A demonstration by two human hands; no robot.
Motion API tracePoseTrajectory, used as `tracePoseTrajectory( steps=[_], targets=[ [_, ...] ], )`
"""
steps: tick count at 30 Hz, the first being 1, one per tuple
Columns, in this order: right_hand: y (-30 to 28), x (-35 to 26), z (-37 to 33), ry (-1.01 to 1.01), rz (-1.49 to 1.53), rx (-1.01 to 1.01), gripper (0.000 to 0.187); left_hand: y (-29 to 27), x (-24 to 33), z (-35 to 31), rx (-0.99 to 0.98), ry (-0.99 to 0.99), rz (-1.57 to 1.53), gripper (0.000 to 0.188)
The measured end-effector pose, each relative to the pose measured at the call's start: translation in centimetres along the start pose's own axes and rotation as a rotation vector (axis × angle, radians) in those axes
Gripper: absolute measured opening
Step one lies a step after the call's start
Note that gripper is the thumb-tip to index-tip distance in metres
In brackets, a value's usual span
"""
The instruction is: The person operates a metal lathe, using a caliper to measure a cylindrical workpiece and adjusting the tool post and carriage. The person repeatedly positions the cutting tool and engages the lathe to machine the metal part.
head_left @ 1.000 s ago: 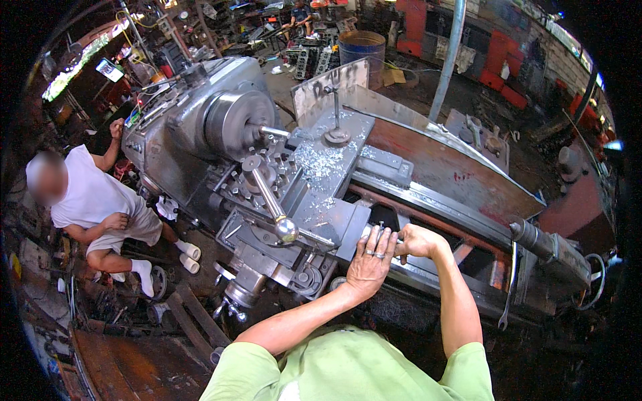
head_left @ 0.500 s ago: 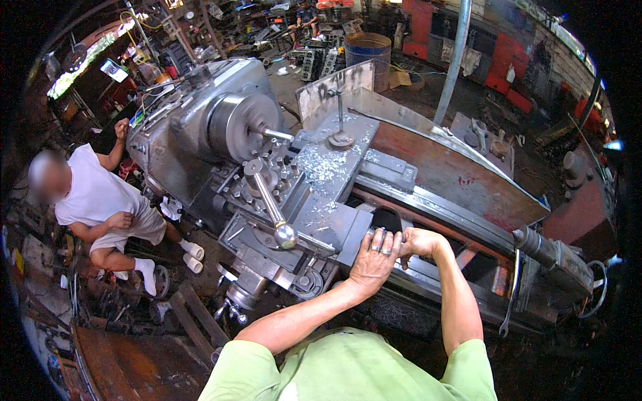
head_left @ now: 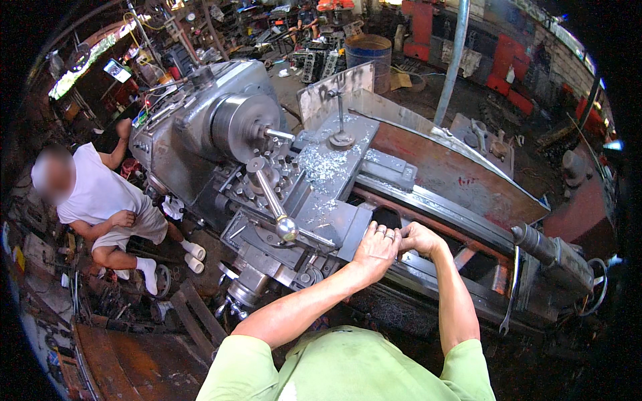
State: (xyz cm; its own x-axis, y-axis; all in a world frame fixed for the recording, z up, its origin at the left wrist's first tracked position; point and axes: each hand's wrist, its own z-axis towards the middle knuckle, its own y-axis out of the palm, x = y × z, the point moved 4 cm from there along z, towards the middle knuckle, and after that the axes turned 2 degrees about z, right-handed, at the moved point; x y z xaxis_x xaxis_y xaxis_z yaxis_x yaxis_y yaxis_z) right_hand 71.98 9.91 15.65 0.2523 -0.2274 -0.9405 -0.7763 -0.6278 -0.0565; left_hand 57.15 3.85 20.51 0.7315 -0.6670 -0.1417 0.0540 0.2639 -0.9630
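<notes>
My left hand (head_left: pixel 377 250), with rings on its finger, is closed, fingers bent together by the right end of the lathe carriage (head_left: pixel 326 226). Beside it my right hand (head_left: pixel 420 239) is closed too, fingers curled down and meeting the left ones. What they grip is hidden beneath them. Just beyond the fingers shows a dark rounded shape (head_left: pixel 386 216), possibly an opening. To the left, a ball-ended lever (head_left: pixel 287 229) rises from the tool post (head_left: pixel 259 175). A smooth, blurred chuck (head_left: pixel 245 125) carries a short metal bar (head_left: pixel 279 136).
Metal chips (head_left: pixel 325 163) cover the cross slide around a stand with a round base (head_left: pixel 341 140). An open-ended wrench (head_left: pixel 510 301) hangs by the tailstock (head_left: pixel 545 248). A person in white (head_left: pixel 110 184) sits at the left, one hand by the headstock. A drum (head_left: pixel 368 59) stands behind.
Both hands have shifted only slightly and stay together at the same spot. The person at the left has moved a little. The lever and carriage look unmoved.
</notes>
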Motion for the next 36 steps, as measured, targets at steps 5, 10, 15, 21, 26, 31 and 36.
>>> tracePoseTrajectory(
  steps=[5, 10, 15, 21, 26, 31, 36],
  targets=[
    [1.1, -1.0, -2.8, -0.091, -0.290, 0.334, 0.036, 0.1, -0.3, 0.7, -0.106, 0.023, -0.062, 0.057],
    [4.3, -1.6, -5.9, -0.483, -0.681, 0.736, 0.050, -0.3, -0.7, 1.5, -0.224, 0.055, -0.113, 0.054],
    [7.6, -1.4, -6.9, -0.558, -0.982, 0.913, 0.060, -0.4, -1.3, 2.6, -0.384, 0.107, -0.155, 0.060],
    [9.2, -0.6, -6.1, -0.585, -1.038, 1.027, 0.066, -0.1, -1.9, 4.3, -0.651, 0.130, -0.218, 0.066],
    [8.9, 0.4, -5.0, -0.545, -1.058, 1.047, 0.050, 0.0, -1.9, 5.3, -0.817, 0.208, -0.210, 0.064],
    [8.4, 0.7, -4.5, -0.571, -1.083, 1.013, 0.035, -0.1, -2.1, 5.4, -0.823, 0.168, -0.277, 0.066],
    [7.9, 0.9, -4.3, -0.549, -1.037, 0.929, 0.031, -0.7, -2.5, 4.2, -0.566, 0.161, -0.351, 0.076]
  ],
)
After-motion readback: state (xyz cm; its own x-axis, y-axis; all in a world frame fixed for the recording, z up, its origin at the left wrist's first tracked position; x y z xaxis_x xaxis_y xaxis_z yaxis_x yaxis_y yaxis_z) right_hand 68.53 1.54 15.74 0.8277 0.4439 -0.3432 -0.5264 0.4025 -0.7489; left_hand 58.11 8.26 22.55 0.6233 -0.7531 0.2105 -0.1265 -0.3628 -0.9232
